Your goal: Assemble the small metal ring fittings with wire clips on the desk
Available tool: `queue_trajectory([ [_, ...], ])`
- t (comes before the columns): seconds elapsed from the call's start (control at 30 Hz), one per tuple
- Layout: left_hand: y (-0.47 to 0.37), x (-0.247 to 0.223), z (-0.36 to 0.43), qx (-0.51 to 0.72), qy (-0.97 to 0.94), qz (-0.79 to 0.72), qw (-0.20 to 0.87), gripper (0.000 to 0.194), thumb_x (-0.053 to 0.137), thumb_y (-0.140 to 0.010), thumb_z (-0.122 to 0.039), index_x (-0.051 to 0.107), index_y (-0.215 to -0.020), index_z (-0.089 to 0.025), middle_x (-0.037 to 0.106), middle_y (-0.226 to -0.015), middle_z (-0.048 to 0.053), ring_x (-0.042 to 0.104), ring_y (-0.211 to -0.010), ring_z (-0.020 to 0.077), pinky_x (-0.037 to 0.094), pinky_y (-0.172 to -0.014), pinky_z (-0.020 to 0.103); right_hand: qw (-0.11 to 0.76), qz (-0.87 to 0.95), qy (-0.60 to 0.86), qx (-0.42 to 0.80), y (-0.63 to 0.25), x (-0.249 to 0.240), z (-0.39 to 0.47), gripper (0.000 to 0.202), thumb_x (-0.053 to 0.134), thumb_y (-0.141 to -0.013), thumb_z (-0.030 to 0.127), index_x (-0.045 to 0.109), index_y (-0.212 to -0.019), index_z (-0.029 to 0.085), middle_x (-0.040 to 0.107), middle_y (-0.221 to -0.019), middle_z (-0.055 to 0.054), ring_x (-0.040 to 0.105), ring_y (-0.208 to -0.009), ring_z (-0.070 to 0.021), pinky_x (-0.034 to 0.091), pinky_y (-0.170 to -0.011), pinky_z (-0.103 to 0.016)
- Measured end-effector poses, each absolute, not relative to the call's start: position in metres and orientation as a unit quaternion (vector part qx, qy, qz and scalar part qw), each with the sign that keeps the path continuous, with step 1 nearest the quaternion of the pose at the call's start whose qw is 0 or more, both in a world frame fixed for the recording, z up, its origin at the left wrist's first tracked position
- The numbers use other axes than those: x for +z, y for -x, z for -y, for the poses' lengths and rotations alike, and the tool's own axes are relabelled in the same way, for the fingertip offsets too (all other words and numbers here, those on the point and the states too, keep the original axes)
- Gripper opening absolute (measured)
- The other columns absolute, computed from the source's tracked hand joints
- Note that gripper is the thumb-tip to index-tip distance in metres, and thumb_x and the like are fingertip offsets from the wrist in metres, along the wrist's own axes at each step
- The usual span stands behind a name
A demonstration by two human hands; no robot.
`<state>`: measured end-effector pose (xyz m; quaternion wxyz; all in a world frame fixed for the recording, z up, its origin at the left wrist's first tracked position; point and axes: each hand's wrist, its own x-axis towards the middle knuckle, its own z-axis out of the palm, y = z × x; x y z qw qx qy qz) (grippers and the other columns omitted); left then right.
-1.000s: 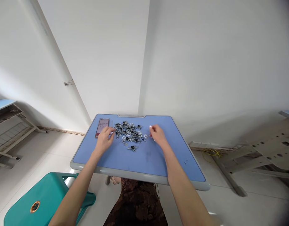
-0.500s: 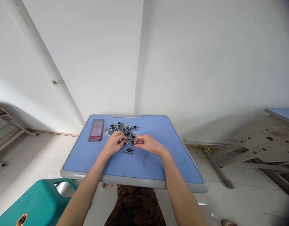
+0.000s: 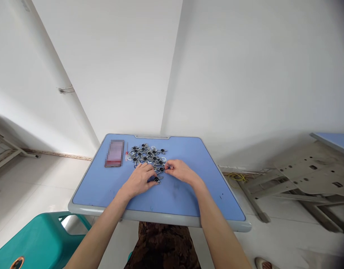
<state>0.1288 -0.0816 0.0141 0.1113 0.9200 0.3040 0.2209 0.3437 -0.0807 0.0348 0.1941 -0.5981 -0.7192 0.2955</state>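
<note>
Several small metal pieces with black round knobs (image 3: 145,158) lie in a loose pile on the blue tabletop (image 3: 104,186). At the pile's near side, the thumb and fingers of my left hand (image 3: 141,179) close on one metal piece with a black knob (image 3: 156,179). My right hand (image 3: 179,170) is at the pile's right edge, its fingertips pinched on something small that I cannot make out, beside another knobbed piece (image 3: 161,169).
A phone (image 3: 114,153) and a small screwdriver with a red and clear handle (image 3: 126,154) lie left of the pile. A green stool (image 3: 40,239) stands at the lower left. Another desk (image 3: 303,175) is at the right.
My left hand has moved from the pile's middle toward me, to the nearest knobbed piece. My right hand remains pinched beside the pile. The camera view has shifted slightly.
</note>
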Motion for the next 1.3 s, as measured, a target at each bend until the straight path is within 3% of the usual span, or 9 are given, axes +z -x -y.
queue_trajectory([
  [0.17,-0.122,0.018,0.077,0.273,-0.895,-0.318,0.154,0.016,0.063,-0.080,-0.036,0.063,-0.086,-0.021,0.061,-0.086,0.004,0.052,-0.085,0.0208,0.039,-0.078,0.035,0.229,0.710,0.590,0.308,-0.346,0.041,0.084,0.009,0.053,-0.073,0.023,0.061,-0.074,0.019,0.047,-0.057,0.004,0.040,-0.053,-0.0106,0.031,-0.051,-0.022],
  [0.3,-0.111,0.021,0.069,0.348,-0.848,-0.361,0.173,0.010,0.055,-0.086,-0.026,0.063,-0.085,-0.020,0.062,-0.088,0.004,0.053,-0.085,0.0193,0.040,-0.080,0.035,0.253,0.710,0.567,0.332,-0.342,0.045,0.087,0.012,0.052,-0.075,0.027,0.061,-0.075,0.019,0.045,-0.057,0.004,0.038,-0.053,-0.0103,0.031,-0.051,-0.022],
  [0.43,-0.105,0.019,0.065,0.279,-0.871,-0.371,0.161,0.010,0.060,-0.081,-0.022,0.064,-0.090,-0.022,0.062,-0.089,0.004,0.053,-0.087,0.0210,0.040,-0.080,0.036,0.250,0.718,0.563,0.322,-0.337,0.047,0.088,0.011,0.052,-0.074,0.025,0.061,-0.072,0.019,0.046,-0.057,0.004,0.040,-0.054,-0.0108,0.031,-0.052,-0.022],
  [0.63,-0.108,0.017,0.066,0.206,-0.889,-0.380,0.154,0.010,0.057,-0.081,-0.017,0.065,-0.083,-0.021,0.063,-0.078,0.003,0.054,-0.081,0.0209,0.040,-0.077,0.035,0.275,0.711,0.567,0.312,-0.337,0.045,0.088,0.012,0.050,-0.076,0.025,0.060,-0.071,0.019,0.048,-0.057,0.004,0.039,-0.052,-0.0101,0.029,-0.050,-0.022],
  [0.87,-0.107,0.018,0.066,0.360,-0.770,-0.405,0.336,0.016,0.055,-0.084,-0.027,0.067,-0.092,-0.021,0.063,-0.082,0.003,0.057,-0.073,0.0153,0.045,-0.064,0.027,0.299,0.701,0.553,0.335,-0.329,0.042,0.090,0.013,0.052,-0.078,0.028,0.060,-0.074,0.019,0.046,-0.057,0.005,0.037,-0.051,-0.0092,0.029,-0.050,-0.022],
  [1.0,-0.113,0.019,0.067,0.425,-0.665,-0.373,0.488,0.020,0.062,-0.079,-0.032,0.063,-0.091,-0.017,0.062,-0.074,0.003,0.058,-0.071,0.0146,0.047,-0.068,0.027,0.343,0.691,0.513,0.375,-0.312,0.040,0.092,0.013,0.055,-0.078,0.031,0.060,-0.080,0.019,0.041,-0.057,0.006,0.034,-0.052,-0.0088,0.029,-0.051,-0.022],
  [1.1,-0.122,0.019,0.069,0.445,-0.629,-0.346,0.535,0.025,0.065,-0.076,-0.033,0.059,-0.094,-0.016,0.063,-0.079,0.004,0.061,-0.075,0.0157,0.049,-0.069,0.028,0.374,0.685,0.486,0.393,-0.301,0.037,0.092,0.017,0.057,-0.078,0.035,0.061,-0.083,0.019,0.042,-0.059,0.005,0.034,-0.053,-0.0092,0.029,-0.051,-0.022],
  [1.3,-0.131,0.021,0.074,0.452,-0.715,-0.377,0.376,0.023,0.058,-0.081,-0.024,0.061,-0.103,-0.020,0.058,-0.070,0.000,0.056,-0.067,0.0123,0.047,-0.068,0.027,0.453,0.631,0.473,0.416,-0.293,0.023,0.087,0.021,0.059,-0.077,0.038,0.061,-0.080,0.017,0.046,-0.060,0.004,0.040,-0.054,-0.0097,0.033,-0.053,-0.023],
])
